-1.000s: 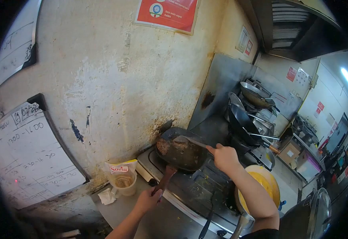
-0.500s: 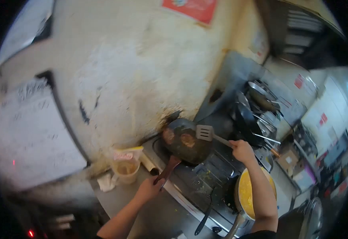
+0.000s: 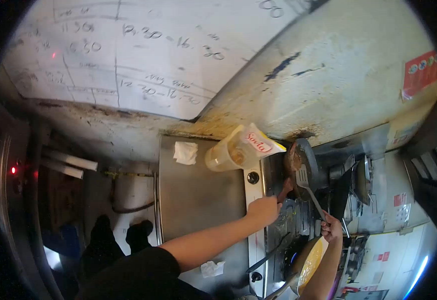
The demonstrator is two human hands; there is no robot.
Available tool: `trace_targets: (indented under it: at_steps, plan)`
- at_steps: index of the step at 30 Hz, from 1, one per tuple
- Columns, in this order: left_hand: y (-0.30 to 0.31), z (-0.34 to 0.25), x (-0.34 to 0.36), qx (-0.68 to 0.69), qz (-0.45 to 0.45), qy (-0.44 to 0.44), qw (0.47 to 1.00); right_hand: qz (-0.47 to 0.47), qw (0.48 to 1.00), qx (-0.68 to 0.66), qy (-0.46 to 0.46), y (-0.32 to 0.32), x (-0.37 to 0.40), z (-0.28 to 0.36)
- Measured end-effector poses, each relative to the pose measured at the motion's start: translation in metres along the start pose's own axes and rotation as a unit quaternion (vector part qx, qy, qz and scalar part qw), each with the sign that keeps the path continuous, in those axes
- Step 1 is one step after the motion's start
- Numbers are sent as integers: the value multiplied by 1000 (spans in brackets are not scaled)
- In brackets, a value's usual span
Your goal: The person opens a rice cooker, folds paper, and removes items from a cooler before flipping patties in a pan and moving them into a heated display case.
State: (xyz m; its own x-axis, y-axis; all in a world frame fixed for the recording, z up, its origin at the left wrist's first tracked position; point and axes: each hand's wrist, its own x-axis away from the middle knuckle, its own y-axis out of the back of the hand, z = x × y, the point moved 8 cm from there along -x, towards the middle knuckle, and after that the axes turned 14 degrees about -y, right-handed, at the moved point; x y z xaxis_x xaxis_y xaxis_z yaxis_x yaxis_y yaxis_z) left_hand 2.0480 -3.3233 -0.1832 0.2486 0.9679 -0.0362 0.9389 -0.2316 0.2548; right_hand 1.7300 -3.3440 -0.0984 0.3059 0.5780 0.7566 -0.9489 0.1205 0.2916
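My left hand is closed around the reddish-brown handle of a dark frying pan on the stove. A brown, flat piece of food shows at the pan's left side. In my right hand is the shaft of a grey slotted spatula, its blade over the pan beside the food. Below my right hand, partly covered by the forearm, a second pan holds yellow food. A black-handled utensil lies across the stove front.
Left of the stove, a steel counter bears a plastic tub, a packet and crumpled tissues. Other pans stand at the stove's far end. A handwritten whiteboard hangs on the wall.
The camera view has swung left, bringing the counter, floor and whiteboard further into sight. Both hands keep their holds on the pan handle and the spatula.
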Motion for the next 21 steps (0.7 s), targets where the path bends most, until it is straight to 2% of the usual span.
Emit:
trace_targets:
  at_steps: [4,10,15,18,19,20,21]
  plan:
    - [-1,-2,1,4,-33,-28,999,32,999,-20,1,-14,13,4]
    - [3,-5,3,-1,-35,-29,999,-55,996,13,70,-13,39,30]
    - [5,-5,0,-9,-20,-30,999,-46,994,19,98,-36,55,48]
    - [16,-2,-2,-26,6,3,1000,-70,982,102,144,-46,68,63]
    - [18,-1,-4,-35,9,-6,999,-71,982,91,150,-44,66,65]
    - [20,3,-6,-33,5,-16,999,-129,944,195,233,-43,66,78]
    - [21,6,-10,-32,2,-27,999,-189,885,294,309,-45,67,87]
